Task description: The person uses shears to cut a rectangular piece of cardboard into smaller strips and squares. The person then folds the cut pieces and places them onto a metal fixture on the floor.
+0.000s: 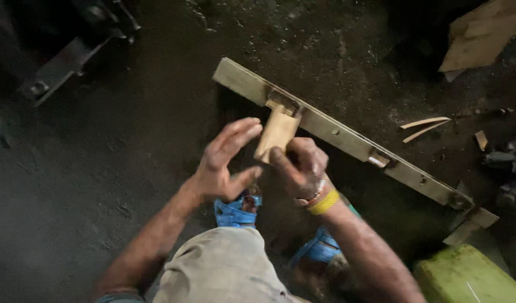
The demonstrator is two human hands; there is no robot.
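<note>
Examining the centre of the view, we find a small pale rectangular wooden block [277, 134] held tilted, its upper end meeting a metal bracket [282, 103] on a long pale wooden rail [347, 137] that lies slantwise across the dark dirt floor [101, 185]. Our right hand [301, 167] is closed around the lower end of the block, fingers curled and thumb pressed against its edge. Our left hand [223, 163] stands just beside the block on its left, palm facing it, fingers straight and spread loosely, holding nothing; we cannot tell whether the fingertips touch the wood. A yellow band [324, 202] and a thinner bracelet circle the right wrist.

Along the rail we note further metal fittings: a small bracket [379, 159] near the middle and another at the far lower end [461, 200], where a short crosspiece [471, 223] sticks out. Below the hands, blue sandals [235, 212] show on both feet, beside a grey-clad knee [221, 269].

Farther out, a green box-like object [465, 276] sits at the lower right corner. Two thin curved wood slivers [425, 126] lie on the floor beyond the rail, well apart from the hands. Torn brown cardboard [482, 33] occupies the upper right corner, and a dark metal bar [61, 64] lies at the upper left.
</note>
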